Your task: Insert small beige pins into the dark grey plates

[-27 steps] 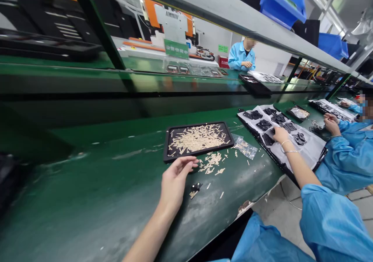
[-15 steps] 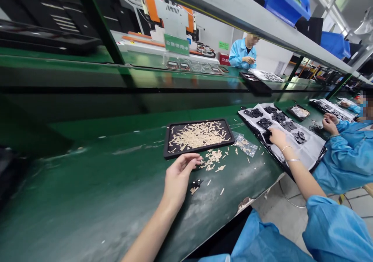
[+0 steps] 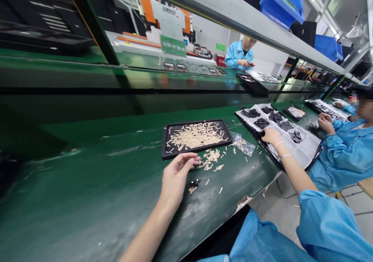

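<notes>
My left hand (image 3: 176,176) hovers over the green bench beside small loose tan strips (image 3: 211,158). Its fingers are curled with the thumb close to the fingertips; I cannot make out anything between them. Just below it lies a small black part (image 3: 194,183) with a tan strip at its edge. My right hand (image 3: 272,137), a bangle at its wrist, reaches to the left edge of a paper-lined black tray (image 3: 305,155). Its fingers close on a black part (image 3: 262,133), mostly hidden by them. Several flat black parts (image 3: 275,116) lie in groups on the paper.
A shallow black tray (image 3: 164,147) full of tan strips stands beyond my left hand. Right of it lies a clear plastic bag (image 3: 244,144). A co-worker in a blue sleeve (image 3: 344,149) sits at right; another person (image 3: 239,56) stands behind the bench. A shelf beam (image 3: 233,15) crosses above.
The whole view has shifted slightly. My right hand stays at the tray's left edge, its fingers now nearer the rim with the black part. My left hand keeps its pose.
</notes>
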Available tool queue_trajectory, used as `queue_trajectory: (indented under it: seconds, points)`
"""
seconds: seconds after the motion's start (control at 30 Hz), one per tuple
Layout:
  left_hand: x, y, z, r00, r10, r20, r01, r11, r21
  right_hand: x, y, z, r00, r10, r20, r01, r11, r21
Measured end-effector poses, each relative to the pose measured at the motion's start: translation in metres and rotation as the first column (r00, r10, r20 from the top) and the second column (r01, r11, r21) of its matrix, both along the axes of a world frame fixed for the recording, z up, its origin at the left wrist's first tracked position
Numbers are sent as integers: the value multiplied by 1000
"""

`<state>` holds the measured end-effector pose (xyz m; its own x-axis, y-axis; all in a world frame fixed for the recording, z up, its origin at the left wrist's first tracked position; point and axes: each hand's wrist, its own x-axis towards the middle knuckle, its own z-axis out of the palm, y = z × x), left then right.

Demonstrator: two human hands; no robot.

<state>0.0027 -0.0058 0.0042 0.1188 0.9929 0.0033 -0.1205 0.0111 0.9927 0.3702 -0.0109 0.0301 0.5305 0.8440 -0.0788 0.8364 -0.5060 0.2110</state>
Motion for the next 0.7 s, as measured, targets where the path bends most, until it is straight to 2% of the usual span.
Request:
queue_trajectory:
  seconds: [0.23,0.37,0.57,0.7]
  points:
    - [2,-1,1,1000,-26,-6,26,999,-42,-4,2,4,1000,13,10,-13,1000,7]
    - [4,-2,3,1000,-4,-17,3,998,-68,1,4,2,1000,-12,-10,13,998,59]
    - [7,0,8,999,25,-35,-28,995,-93,10,1,-6,994,-73,-85,88,976,197]
    - [4,1,8,996,81,-37,-83,996,-43,16,-9,-4,973,-53,-226,136,920,368]
